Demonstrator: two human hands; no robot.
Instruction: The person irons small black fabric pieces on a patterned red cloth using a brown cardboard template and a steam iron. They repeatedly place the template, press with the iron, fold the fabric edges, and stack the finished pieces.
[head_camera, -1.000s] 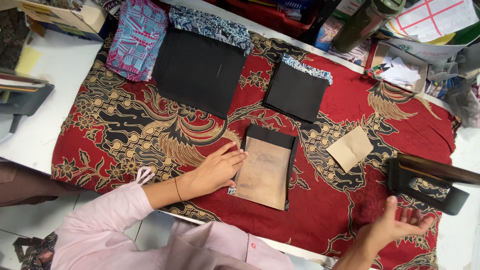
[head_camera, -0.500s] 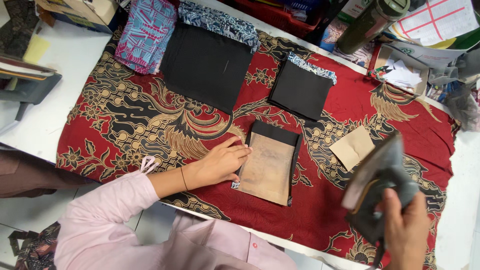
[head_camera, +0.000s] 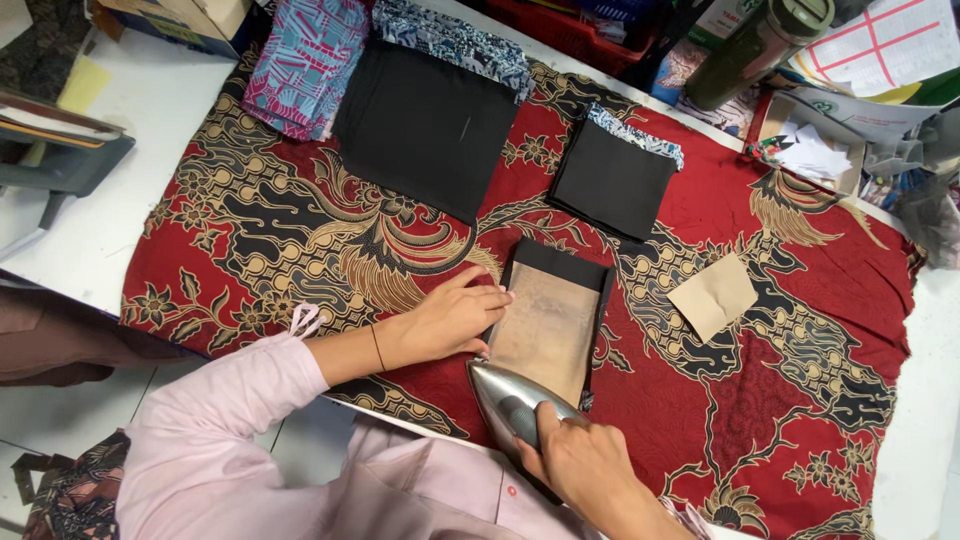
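Black fabric piece (head_camera: 556, 268) with tan card template (head_camera: 545, 330) laid on it: near front edge of the surface, on red patterned cloth (head_camera: 800, 400). Left hand (head_camera: 452, 320): fingers flat and spread, pressing the piece's left edge. Right hand (head_camera: 585, 468): fingers closed around an iron (head_camera: 505, 402), its tip at the template's lower left corner. Beyond: two black squares (head_camera: 425, 125) (head_camera: 612, 180), loose tan card (head_camera: 712, 296), pink-blue printed fabric (head_camera: 300, 65).

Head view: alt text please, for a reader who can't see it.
A right hand brings a metal iron to the near edge of a tan template on folded black fabric, which the left hand steadies on a red patterned cloth.
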